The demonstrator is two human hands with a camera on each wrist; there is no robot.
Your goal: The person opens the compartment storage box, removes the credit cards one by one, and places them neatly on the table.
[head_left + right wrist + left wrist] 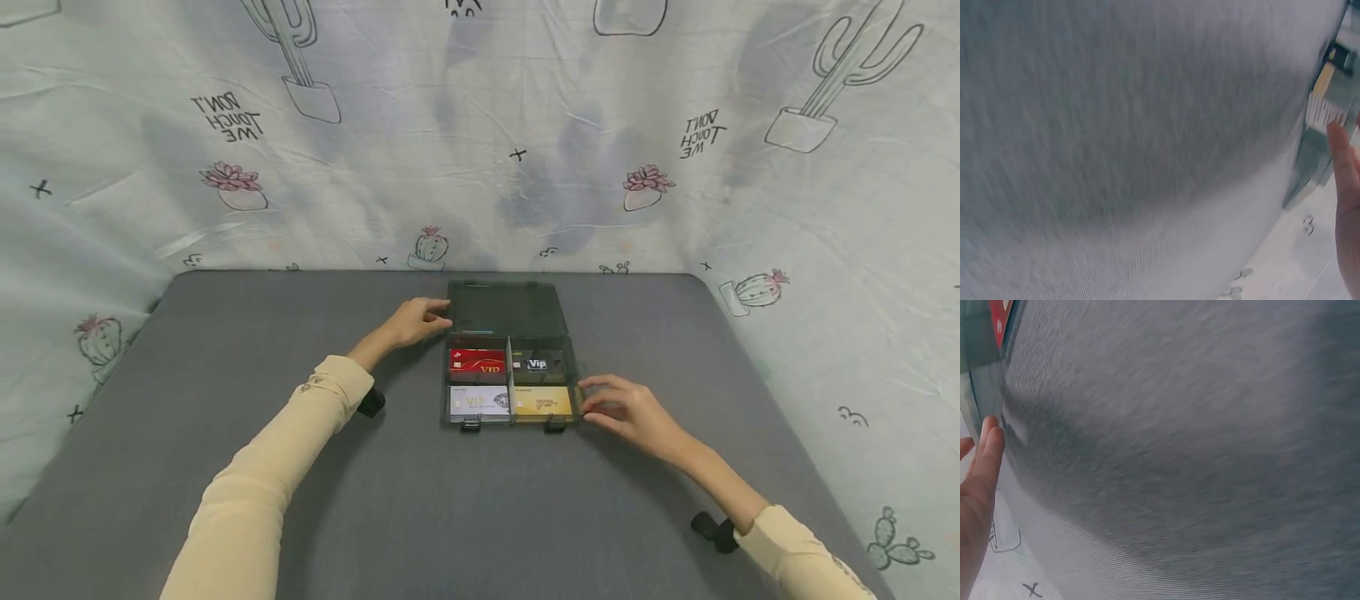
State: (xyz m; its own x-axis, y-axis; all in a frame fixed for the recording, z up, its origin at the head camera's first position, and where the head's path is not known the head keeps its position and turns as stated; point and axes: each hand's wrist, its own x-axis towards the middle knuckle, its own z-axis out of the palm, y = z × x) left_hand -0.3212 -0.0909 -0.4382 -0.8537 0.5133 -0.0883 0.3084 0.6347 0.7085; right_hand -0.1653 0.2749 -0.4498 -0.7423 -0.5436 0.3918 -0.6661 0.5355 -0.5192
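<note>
A dark, translucent plastic box [510, 372] lies on the table with its lid [507, 308] folded back flat behind it. Dividers split it into compartments. In the rear ones are a red VIP card [477, 363] and a black Vip card [537, 364]; in front, a white VIP card [476, 401] and a gold card [543, 401]. My left hand [412, 322] has its fingertips at the lid's left edge, fingers extended. At the box's front right side, the fingertips of my right hand [632, 412] rest against or very near the wall. Neither hand grips anything.
The box sits near the middle of a grey cloth-covered table [480, 517]. Two latches hang on its front, one being the left latch [470, 425]. A pale curtain [480, 133] with cactus drawings rises behind the table and along both sides.
</note>
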